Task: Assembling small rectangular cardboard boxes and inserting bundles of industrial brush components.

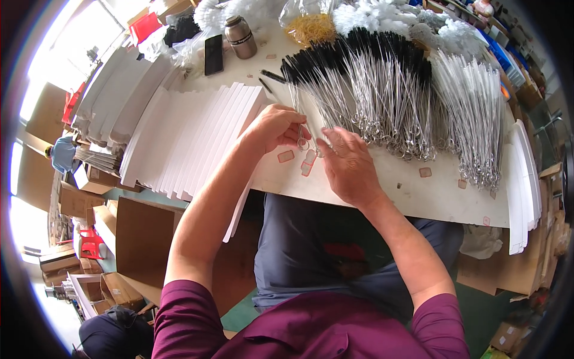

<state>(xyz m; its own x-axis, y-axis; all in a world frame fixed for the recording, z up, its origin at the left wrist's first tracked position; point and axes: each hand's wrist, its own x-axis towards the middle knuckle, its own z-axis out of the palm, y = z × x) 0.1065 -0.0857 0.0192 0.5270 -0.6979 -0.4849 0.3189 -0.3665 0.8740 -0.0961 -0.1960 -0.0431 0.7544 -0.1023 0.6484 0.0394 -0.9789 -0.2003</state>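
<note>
My left hand [277, 128] is closed in a pinch around the thin wire handles of brushes, whose looped ends [303, 144] stick out below the fingertips. Farther up the table lies the black bristle end [273, 76] of a brush in line with that hand. Beside it, my right hand [351, 164] hovers low over the table with fingers bent toward the loops; what its fingertips hold is hidden. Just right of my hands spreads a big pile of wire brushes [382, 90], black bristles away from me and rings toward me. Small red-edged labels [308, 163] lie under the loops.
White folded strips [197, 134] are stacked at left. White-bristled brushes [472, 113] lie at right, near more white strips [521, 185]. A phone [213, 55], a metal flask [240, 37] and a bag of yellow bands [311, 27] stand at the back. A cardboard box [143, 236] sits below left.
</note>
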